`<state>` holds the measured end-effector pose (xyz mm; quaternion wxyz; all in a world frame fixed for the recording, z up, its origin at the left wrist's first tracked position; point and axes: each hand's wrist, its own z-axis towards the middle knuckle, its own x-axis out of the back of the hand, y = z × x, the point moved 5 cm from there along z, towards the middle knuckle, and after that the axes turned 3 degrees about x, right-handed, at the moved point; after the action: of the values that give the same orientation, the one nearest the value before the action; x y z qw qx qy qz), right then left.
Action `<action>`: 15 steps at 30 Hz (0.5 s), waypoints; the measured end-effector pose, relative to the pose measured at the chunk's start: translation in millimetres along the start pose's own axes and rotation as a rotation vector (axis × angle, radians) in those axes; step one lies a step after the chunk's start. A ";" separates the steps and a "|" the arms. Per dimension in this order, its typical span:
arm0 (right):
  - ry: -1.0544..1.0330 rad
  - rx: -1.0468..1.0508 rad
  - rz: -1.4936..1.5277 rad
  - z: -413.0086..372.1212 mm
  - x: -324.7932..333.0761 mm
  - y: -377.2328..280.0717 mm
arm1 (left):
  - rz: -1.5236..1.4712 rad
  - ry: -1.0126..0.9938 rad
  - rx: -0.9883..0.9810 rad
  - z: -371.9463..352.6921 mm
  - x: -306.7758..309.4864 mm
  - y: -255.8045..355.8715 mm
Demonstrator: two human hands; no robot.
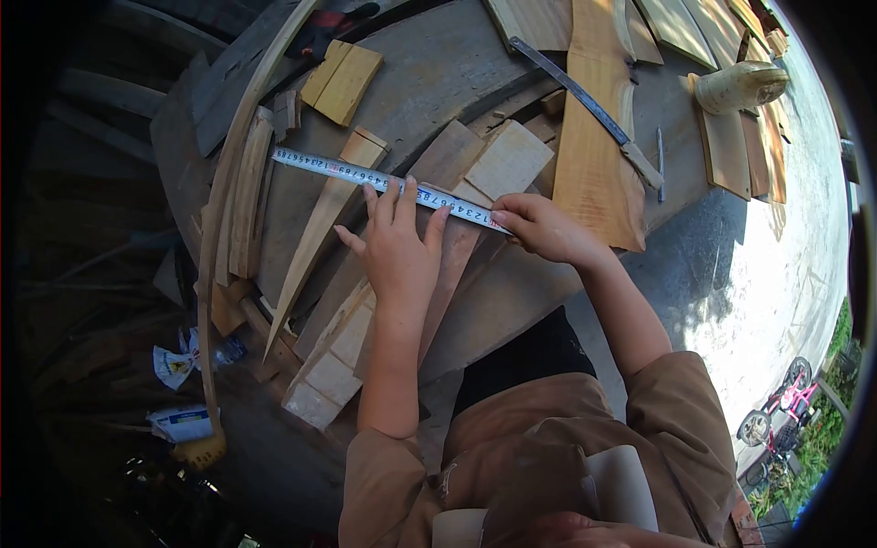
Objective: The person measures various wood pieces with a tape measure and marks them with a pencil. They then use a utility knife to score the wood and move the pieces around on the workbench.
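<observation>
A white measuring tape (311, 163) with black numbers and a few red marks lies stretched across several wooden pieces. My right hand (544, 228) pinches its right end between thumb and fingers. Lying over the middle of the tape, my left hand (402, 247) has its fingers spread and presses down from above. Under the tape are a tapered light wooden piece (320, 215) and long boards, one with a pale block (509, 160) at its upper end. The tape's left end reaches the curved wooden pieces (251, 196).
A hand saw (575, 89) lies on a wide orange-brown board (589, 155), with a thin metal tool (660, 164) beside it. A worn whitish bottle (726, 89) stands at right. Two yellowish blocks (343, 82) lie at the back. A long curved strip (224, 183) crosses the left side.
</observation>
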<state>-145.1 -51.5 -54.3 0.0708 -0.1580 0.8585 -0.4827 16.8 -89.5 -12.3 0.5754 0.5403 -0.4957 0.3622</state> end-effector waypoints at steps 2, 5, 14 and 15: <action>0.007 0.016 -0.031 0.4 -0.3 0.2 | -0.009 0.017 0.007 0.5 1.8 -0.6; 0.007 0.025 -0.024 1.0 0.1 1.7 | -0.025 -0.003 0.023 1.5 4.1 0.9; 0.002 -0.004 -0.035 1.3 1.9 -0.5 | -0.083 0.010 0.017 0.5 -1.4 0.0; 0.008 -0.001 -0.048 1.3 1.9 -0.7 | -0.031 0.013 0.007 0.2 -2.9 -1.0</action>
<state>-146.4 -53.5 -54.2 0.0557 -0.1768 0.8549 -0.4846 17.0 -89.5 -15.4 0.5822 0.5474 -0.4826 0.3584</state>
